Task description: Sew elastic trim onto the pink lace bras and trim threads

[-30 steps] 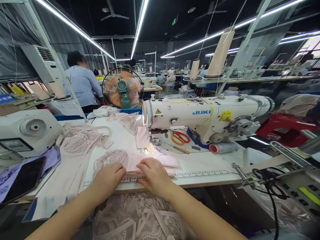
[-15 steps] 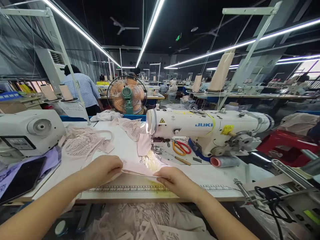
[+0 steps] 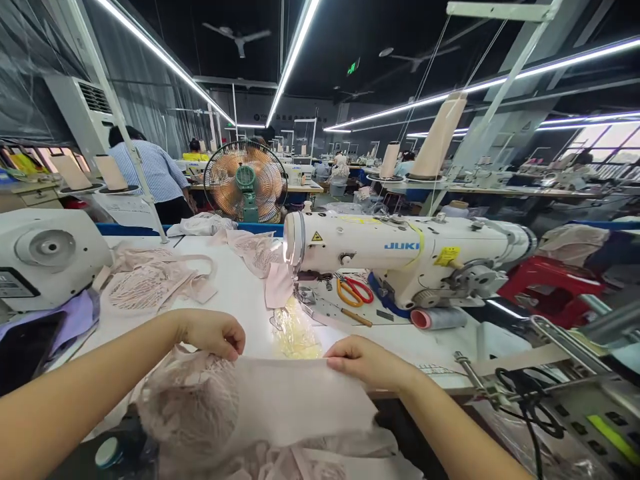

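A pale pink bra [image 3: 300,397] with a lace cup hangs over the front edge of the table, its upper edge stretched between my hands. My left hand [image 3: 216,333] pinches that edge beside the lace cup. At the other end, my right hand [image 3: 357,360] grips the fabric between thumb and fingers. Just beyond them stands a white JUKI sewing machine [image 3: 360,243]. Under its needle area lies a pink fabric piece [image 3: 279,287], with a yellowish plastic-covered patch [image 3: 295,333] in front of it.
Red-and-orange-handled scissors [image 3: 355,291] and a wooden-handled tool [image 3: 356,317] lie by the machine. A thread spool [image 3: 440,319] is at right. Another lace garment [image 3: 150,280] and a phone [image 3: 30,347] are on the left. A fan [image 3: 245,180] and a person [image 3: 150,167] are behind.
The fabric between my hands has opened out into a wide panel hanging down, and the lace cup now shows below my left hand. The view has shifted slightly.
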Available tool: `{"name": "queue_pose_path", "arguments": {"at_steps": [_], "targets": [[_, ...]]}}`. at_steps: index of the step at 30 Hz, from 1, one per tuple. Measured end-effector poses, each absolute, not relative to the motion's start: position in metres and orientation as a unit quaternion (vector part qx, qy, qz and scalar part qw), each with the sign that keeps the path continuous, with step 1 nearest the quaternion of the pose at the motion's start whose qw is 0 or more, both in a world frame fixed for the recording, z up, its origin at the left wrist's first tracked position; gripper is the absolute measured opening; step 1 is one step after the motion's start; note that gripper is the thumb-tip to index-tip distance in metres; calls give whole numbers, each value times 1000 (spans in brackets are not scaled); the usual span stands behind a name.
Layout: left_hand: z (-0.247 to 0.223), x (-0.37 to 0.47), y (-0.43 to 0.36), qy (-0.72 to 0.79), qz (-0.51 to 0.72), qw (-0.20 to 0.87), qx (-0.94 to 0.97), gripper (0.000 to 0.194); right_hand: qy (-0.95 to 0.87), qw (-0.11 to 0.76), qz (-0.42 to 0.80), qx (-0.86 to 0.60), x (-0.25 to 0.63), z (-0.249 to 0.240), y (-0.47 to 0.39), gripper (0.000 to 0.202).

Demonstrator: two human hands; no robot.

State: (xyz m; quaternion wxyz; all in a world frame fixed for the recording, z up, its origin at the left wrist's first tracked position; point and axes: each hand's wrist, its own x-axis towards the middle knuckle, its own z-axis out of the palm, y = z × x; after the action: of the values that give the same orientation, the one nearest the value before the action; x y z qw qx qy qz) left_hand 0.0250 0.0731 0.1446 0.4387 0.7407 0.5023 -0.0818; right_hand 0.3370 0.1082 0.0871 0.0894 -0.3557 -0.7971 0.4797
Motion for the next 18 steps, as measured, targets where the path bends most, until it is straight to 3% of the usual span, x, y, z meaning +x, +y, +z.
{"name": "queue_pose_path", "arguments": {"at_steps": [5,11,18], "targets": [[112,14,101,502,-110,444,734,17,-804,96,437,-391,334,65,128,18],[108,13,115,513,-148,425,731,13,-781,99,458,-413,342,67,142,12],[112,24,116,527,-149,370,751,14,-747,167,480,-429,345,58,146,10]]}}
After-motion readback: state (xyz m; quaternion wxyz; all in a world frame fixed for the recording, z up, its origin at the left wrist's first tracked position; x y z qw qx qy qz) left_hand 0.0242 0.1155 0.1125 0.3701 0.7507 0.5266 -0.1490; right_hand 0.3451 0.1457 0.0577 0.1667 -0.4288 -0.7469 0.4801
